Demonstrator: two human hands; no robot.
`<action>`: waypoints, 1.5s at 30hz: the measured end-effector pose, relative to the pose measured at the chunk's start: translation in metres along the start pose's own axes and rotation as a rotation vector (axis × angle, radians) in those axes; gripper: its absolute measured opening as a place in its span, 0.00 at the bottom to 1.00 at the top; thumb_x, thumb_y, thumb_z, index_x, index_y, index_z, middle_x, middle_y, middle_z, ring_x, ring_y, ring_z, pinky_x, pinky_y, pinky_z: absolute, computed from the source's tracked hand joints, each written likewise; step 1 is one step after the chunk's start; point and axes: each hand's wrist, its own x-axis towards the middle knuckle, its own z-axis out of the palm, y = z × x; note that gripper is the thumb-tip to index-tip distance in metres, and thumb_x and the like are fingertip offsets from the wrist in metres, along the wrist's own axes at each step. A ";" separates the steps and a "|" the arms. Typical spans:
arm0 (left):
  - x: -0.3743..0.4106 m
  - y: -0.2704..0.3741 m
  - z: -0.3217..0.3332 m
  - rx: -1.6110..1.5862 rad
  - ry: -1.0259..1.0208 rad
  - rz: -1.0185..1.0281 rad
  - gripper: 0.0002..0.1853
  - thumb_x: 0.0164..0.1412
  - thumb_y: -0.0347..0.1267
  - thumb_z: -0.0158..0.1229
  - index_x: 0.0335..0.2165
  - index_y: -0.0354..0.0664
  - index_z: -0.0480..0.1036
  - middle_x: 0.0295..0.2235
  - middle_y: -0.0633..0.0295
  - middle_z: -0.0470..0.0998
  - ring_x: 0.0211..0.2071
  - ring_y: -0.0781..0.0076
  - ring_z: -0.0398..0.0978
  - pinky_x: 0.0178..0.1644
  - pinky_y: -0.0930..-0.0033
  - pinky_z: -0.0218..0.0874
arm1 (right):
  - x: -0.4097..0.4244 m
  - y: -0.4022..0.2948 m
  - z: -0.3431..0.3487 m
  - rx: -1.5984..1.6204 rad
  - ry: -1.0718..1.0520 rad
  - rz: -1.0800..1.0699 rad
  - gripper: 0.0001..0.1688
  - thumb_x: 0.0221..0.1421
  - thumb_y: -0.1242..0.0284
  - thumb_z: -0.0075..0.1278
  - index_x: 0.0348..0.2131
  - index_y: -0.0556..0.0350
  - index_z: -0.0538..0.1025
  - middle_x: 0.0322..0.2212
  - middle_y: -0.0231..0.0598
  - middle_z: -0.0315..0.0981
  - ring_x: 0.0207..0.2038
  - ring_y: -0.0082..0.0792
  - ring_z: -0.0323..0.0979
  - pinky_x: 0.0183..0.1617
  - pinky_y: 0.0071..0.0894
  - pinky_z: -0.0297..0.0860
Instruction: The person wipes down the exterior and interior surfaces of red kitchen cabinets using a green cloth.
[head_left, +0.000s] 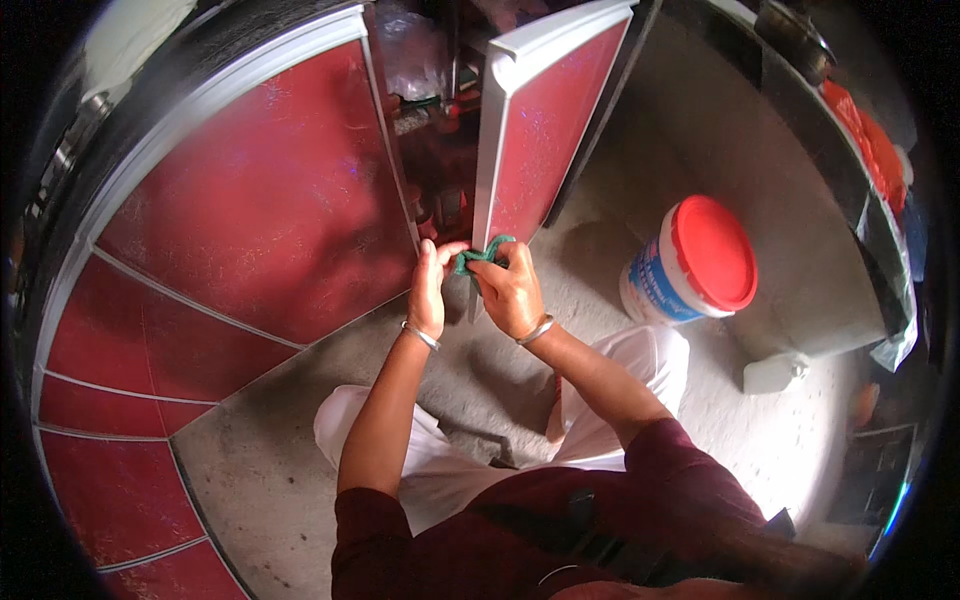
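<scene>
An open cabinet door (546, 131) with a red panel and a silvery metal frame stands edge-on before me. My right hand (514, 289) pinches a crumpled green cloth (480, 259) against the lower part of the door's frame edge. Close by on the left is my left hand (427, 292), its thumb up and its fingers stretched toward the same edge. It holds nothing that I can see; whether its fingertips touch the frame or the cloth, I cannot tell. Left of the opening, another red cabinet panel (262, 187) is in place.
A white bucket with a red lid (716, 251) stands on the concrete floor (255, 495) to the right. Beyond it lies a whitish plastic container (776, 373). Inside the cabinet is a clear plastic bag (412, 56) among dark items. An orange-red bag (866, 146) rests on the right-hand counter.
</scene>
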 end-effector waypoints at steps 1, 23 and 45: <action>0.000 -0.001 0.000 -0.040 0.007 0.022 0.37 0.61 0.58 0.30 0.41 0.35 0.71 0.40 0.61 0.72 0.44 0.73 0.66 0.53 0.68 0.50 | 0.010 -0.007 -0.006 0.000 0.012 -0.022 0.14 0.38 0.82 0.54 0.31 0.51 0.77 0.30 0.45 0.63 0.34 0.45 0.64 0.35 0.38 0.64; 0.006 -0.009 0.000 -0.169 -0.008 0.016 0.38 0.60 0.58 0.35 0.52 0.35 0.60 0.43 0.61 0.71 0.46 0.74 0.65 0.56 0.71 0.48 | -0.003 -0.003 -0.004 -0.288 -0.059 -0.116 0.13 0.41 0.76 0.53 0.31 0.44 0.77 0.28 0.38 0.61 0.31 0.40 0.64 0.28 0.35 0.66; 0.017 0.024 -0.008 0.566 -0.082 0.121 0.40 0.59 0.60 0.30 0.30 0.35 0.77 0.33 0.51 0.78 0.40 0.61 0.73 0.49 0.68 0.56 | -0.119 0.057 0.068 -0.268 -0.405 0.101 0.11 0.45 0.73 0.50 0.32 0.43 0.76 0.29 0.40 0.62 0.33 0.44 0.65 0.30 0.39 0.67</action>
